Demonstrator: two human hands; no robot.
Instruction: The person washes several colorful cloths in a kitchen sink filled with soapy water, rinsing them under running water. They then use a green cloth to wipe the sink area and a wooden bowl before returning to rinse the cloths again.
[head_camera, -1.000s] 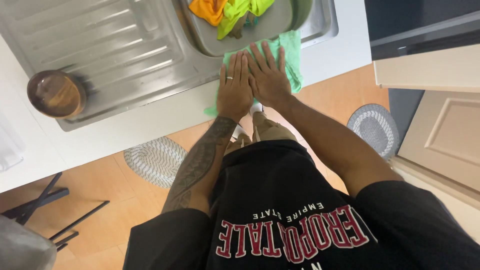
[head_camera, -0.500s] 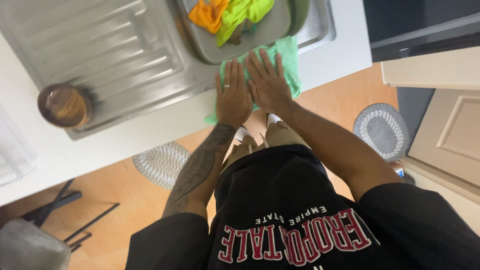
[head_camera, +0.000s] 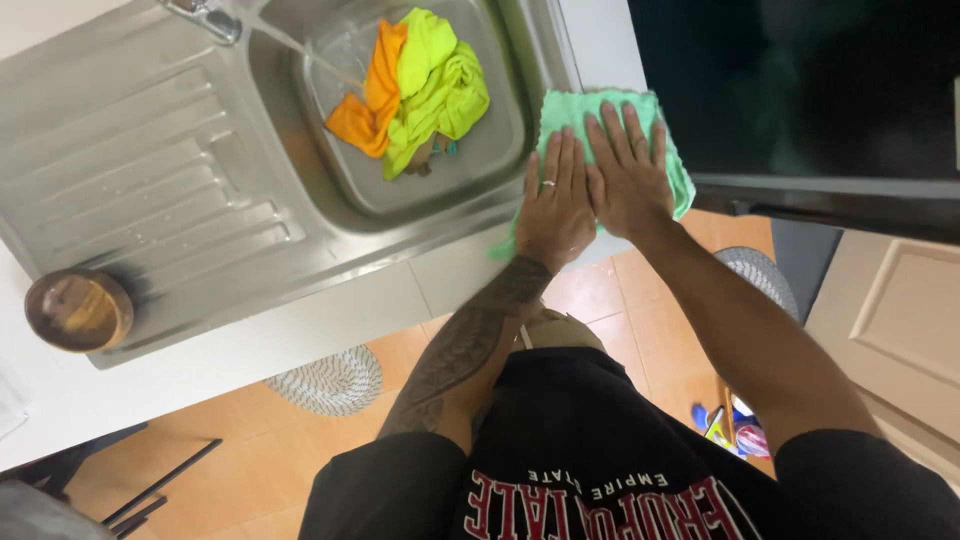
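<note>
Both hands (head_camera: 595, 190) flat, fingers spread, on green cloth (head_camera: 665, 150) — white counter (head_camera: 330, 325), steel sink (head_camera: 180, 170).

Orange tiled floor (head_camera: 250, 450), white counter (head_camera: 300, 335); steel sink (head_camera: 160, 180), woven mat (head_camera: 325, 382), beige door (head_camera: 900, 330)

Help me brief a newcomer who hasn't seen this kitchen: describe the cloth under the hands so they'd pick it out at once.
Start at the steel sink. Just right of its basin, on the white counter edge, lies a mint green cloth, pressed flat by the left hand and right hand. Unlike the orange cloth and yellow-green cloth bunched in the basin, it is spread flat.
</note>
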